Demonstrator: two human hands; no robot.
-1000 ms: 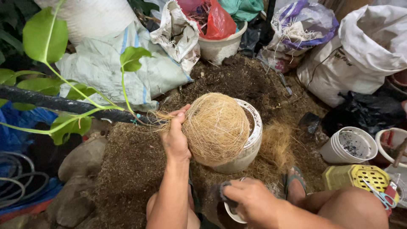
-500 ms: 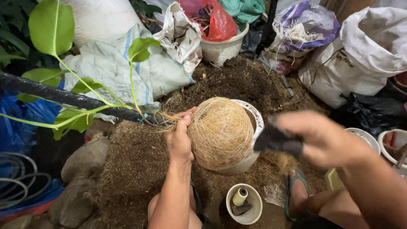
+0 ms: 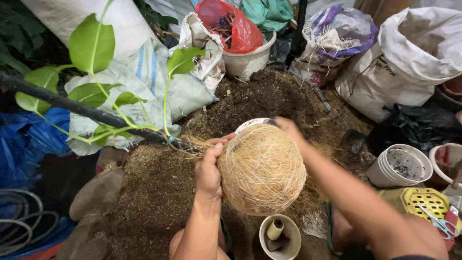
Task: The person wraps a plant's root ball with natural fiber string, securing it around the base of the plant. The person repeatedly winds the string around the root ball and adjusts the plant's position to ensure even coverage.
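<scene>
Nearest to you, at the bottom edge, a small cream cup point(image 3: 280, 237) stands on the ground with a short pale roll standing in it. Just above it sits the fibre ball point(image 3: 262, 168), a round mass wound all over in pale tan coconut-like strands, resting on a white pot point(image 3: 254, 123) whose rim shows only at the ball's far side.

Your left hand point(image 3: 210, 169) is closed against the ball's left flank, fingers curled into the fibres and thumb up near the loose strands that trail off to the left. Your right hand point(image 3: 288, 126) reaches over the top of the ball to the pot's far rim; its fingers are hidden behind the ball, so you cannot tell whether they grip anything.

To your right lie a yellow perforated crate point(image 3: 419, 201) with scissors point(image 3: 439, 223) on it, and a stack of white pots point(image 3: 399, 167) just beyond. To your left a dark stem point(image 3: 82, 109) with broad green leaves slants across, its lower end meeting the trailing fibres.

All this rests on a heap of dark soil point(image 3: 255, 96). Farther off stand a white bucket point(image 3: 250, 58) holding a red plastic bag point(image 3: 231, 24), a grey woven sack point(image 3: 144, 82) and a large white sack point(image 3: 414, 53).
</scene>
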